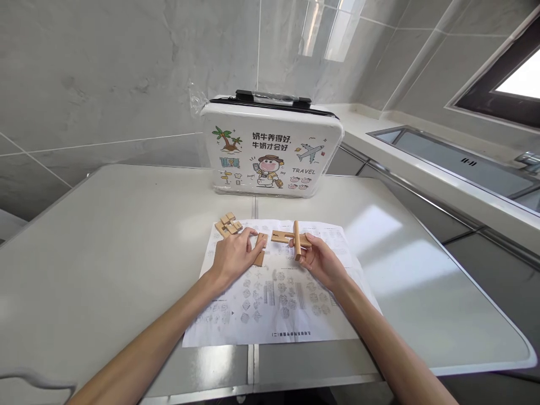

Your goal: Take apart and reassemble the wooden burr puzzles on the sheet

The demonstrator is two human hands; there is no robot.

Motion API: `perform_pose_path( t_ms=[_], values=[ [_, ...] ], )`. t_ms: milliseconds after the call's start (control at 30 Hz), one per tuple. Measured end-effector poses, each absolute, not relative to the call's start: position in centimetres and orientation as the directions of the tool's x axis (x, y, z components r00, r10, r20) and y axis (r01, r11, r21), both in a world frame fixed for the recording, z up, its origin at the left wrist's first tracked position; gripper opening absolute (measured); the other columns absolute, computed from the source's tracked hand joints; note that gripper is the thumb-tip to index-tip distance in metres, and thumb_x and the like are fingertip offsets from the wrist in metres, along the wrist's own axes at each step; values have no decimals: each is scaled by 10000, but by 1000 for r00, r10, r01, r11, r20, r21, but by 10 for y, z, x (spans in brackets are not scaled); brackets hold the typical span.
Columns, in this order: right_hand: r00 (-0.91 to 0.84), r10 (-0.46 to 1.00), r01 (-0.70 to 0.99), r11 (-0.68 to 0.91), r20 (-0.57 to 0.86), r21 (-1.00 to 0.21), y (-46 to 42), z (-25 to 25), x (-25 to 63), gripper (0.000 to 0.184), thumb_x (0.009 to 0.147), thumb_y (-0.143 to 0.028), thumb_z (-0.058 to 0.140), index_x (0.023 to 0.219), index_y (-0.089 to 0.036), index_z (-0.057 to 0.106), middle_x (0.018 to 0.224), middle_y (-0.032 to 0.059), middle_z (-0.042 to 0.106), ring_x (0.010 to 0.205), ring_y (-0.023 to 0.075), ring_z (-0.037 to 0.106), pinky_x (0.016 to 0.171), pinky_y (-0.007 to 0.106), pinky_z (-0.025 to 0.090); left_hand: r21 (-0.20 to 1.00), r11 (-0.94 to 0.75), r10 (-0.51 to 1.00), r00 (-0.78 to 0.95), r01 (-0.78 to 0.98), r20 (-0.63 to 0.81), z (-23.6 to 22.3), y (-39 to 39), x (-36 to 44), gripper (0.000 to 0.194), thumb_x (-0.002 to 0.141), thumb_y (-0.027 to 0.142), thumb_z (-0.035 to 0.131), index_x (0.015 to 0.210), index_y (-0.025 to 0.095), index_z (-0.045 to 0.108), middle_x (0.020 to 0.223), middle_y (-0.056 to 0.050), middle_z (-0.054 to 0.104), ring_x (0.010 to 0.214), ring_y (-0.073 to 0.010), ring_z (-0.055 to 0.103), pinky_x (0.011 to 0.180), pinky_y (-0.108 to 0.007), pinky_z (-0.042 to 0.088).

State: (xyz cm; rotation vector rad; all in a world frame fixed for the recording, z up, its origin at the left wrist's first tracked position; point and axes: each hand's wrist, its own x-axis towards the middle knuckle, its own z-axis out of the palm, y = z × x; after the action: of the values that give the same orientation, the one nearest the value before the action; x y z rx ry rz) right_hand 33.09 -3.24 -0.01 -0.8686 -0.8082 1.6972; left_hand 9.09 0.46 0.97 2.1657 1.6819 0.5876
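My right hand [323, 260] holds two joined wooden puzzle pieces: a flat notched piece [283, 236] with a dark mark, pointing left, and a narrow bar [297, 242] crossing it. Just to the left, the fingers of my left hand [236, 254] are closed on another flat wooden puzzle piece [260, 257], partly hidden by the thumb and index finger. Behind my left hand lies a small cluster of wooden pieces [228, 224]. Under both hands is a white printed sheet [278, 320] with rows of small diagrams, which appears upside down to me.
A white hard case [270, 149] with cartoon prints and a black handle stands upright behind the sheet, against the grey tiled wall. The light grey folding table [139, 236] has a seam down its middle. On the right is a counter with a sink [459, 160].
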Motion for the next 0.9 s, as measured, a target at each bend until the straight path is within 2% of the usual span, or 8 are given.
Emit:
perform_pose_path(
  t_ms=[133,267,367,467,667,767,900],
  values=[
    [-226,961,-441,-246,-158,-863,-33,-4,331,338,930,-524,694,915,-186,695,811,64,708,592,147,547,463,257,391,516,-321,947,259,794,190,6,4,89,421,1022,560,520,1235,221,647,741,23,686,646,-197,658,581,-297,402],
    [-221,964,-405,-228,-147,-886,-33,-6,331,349,935,-548,713,953,-205,650,834,58,722,583,144,551,465,250,388,478,-590,805,429,651,410,7,1,89,365,1017,393,561,1327,201,580,999,-49,704,834,-208,678,750,-331,513],
    [-245,959,-411,-235,-142,-881,-34,-4,331,414,908,-529,765,1164,-226,647,855,45,727,578,137,565,468,240,399,398,-743,668,549,539,503,9,0,90,358,1036,335,570,1365,194,563,1051,-83,710,949,-240,683,872,-380,524],
    [-278,950,-403,-246,-138,-881,-36,0,331,576,904,-527,778,1362,-216,617,784,28,683,603,148,584,479,239,420,351,-797,603,611,492,512,9,-1,91,325,1072,344,541,1359,195,577,1119,-102,734,995,-256,691,889,-402,523],
    [-405,907,-333,-267,-118,-904,-39,2,332,579,923,-637,709,1292,-194,658,805,62,697,615,167,612,462,247,400,379,-801,599,615,464,513,9,0,90,298,1092,358,505,1323,203,613,1119,-100,749,986,-250,701,886,-410,532],
    [-413,905,-314,-250,-105,-916,-39,1,333,589,909,-669,711,1267,-208,634,701,22,665,532,159,590,456,253,400,382,-806,591,623,452,512,9,0,89,288,1087,362,521,1308,201,613,1123,-103,747,991,-251,701,886,-408,532],
    [-336,934,-312,-235,-124,-921,-39,-1,334,496,887,-638,758,1144,-241,610,604,-44,600,430,132,525,430,251,397,386,-804,595,623,453,507,9,0,89,274,1082,374,538,1277,197,613,1111,-101,748,979,-249,695,884,-404,525]
  ],
)
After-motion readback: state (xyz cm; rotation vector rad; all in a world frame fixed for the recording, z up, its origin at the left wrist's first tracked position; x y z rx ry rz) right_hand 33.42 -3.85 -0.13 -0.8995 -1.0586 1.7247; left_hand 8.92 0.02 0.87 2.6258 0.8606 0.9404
